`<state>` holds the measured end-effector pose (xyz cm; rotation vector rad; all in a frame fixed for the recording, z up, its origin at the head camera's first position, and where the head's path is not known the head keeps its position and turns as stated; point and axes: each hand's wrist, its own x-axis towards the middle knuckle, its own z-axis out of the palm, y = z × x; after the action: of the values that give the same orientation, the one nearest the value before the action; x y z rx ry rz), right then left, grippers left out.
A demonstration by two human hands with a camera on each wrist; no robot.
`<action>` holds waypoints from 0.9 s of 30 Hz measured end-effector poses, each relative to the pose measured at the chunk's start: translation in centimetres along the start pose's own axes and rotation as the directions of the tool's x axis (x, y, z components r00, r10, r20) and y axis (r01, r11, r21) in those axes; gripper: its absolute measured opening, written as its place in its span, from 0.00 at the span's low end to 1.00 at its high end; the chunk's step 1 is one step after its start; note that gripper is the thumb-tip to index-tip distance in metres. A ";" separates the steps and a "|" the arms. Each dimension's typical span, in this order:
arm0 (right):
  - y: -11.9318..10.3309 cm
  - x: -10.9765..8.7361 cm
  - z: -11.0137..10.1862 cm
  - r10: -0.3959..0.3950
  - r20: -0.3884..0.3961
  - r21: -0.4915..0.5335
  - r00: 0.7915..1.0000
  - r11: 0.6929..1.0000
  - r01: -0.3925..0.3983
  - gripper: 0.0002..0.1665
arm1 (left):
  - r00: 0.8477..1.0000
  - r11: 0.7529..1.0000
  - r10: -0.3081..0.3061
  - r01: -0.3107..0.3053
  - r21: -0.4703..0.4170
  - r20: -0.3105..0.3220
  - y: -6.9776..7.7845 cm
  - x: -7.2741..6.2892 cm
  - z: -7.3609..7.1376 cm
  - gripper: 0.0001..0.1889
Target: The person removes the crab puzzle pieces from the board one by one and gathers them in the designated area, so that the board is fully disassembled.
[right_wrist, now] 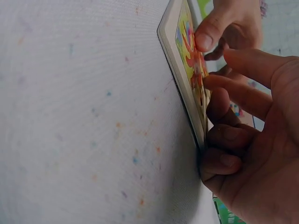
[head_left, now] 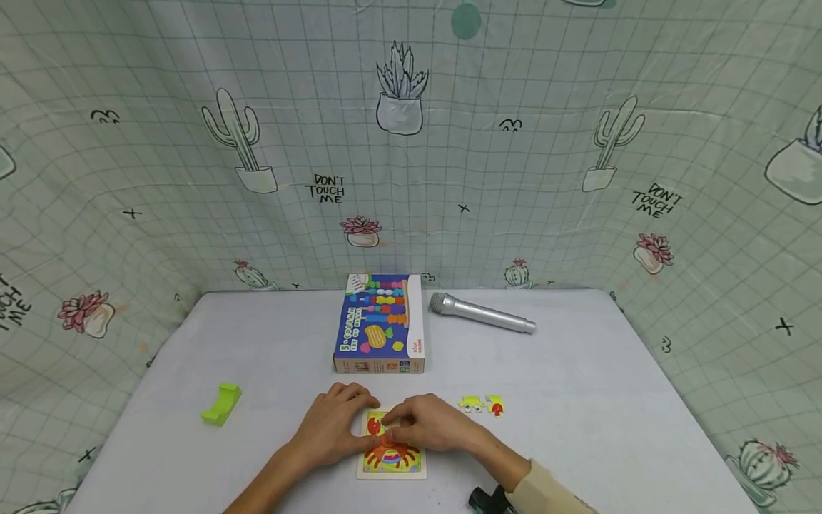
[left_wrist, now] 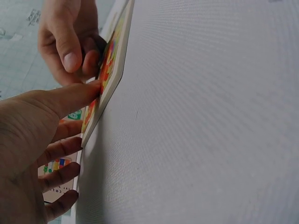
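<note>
A square crab jigsaw puzzle [head_left: 392,462] with a pale tray border lies flat on the white table. My left hand [head_left: 334,427] is at its left side, the thumb pressing the picture and the other fingers spread along the far edge, fairly straight in the left wrist view. From the right, my right hand [head_left: 435,424] reaches over the puzzle; its index fingertip touches the picture [right_wrist: 189,58] in the right wrist view, with several other fingers bent. Whether a piece sits between its fingertips is hidden. Loose yellow puzzle pieces [head_left: 472,403] lie to the right.
Behind the puzzle lies a blue boxed toy set [head_left: 385,321], with a silver microphone [head_left: 483,312] at its right. A lime-green curved block [head_left: 221,405] is on the left. Near the right forearm is a black object [head_left: 489,500], partly cut off. A patterned cloth hangs behind the table.
</note>
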<state>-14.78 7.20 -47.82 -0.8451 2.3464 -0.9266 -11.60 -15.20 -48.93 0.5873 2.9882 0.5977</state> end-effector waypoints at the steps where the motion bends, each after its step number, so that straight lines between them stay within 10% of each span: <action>1: 0.0 0.0 0.0 0.004 0.002 0.011 1.000 1.000 -0.004 0.17 | 1.000 1.000 0.001 -0.001 -0.002 -0.001 0.0 0.0 0.0 0.27; 27: 0.3 0.1 0.1 0.011 -0.003 0.048 1.000 0.999 -0.011 0.15 | 1.000 1.000 -0.004 0.004 0.011 0.008 0.0 0.0 0.1 0.27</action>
<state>-14.90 7.28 -48.13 -0.8115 2.3193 -0.9761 -11.64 -15.16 -48.98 0.5833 2.9861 0.5768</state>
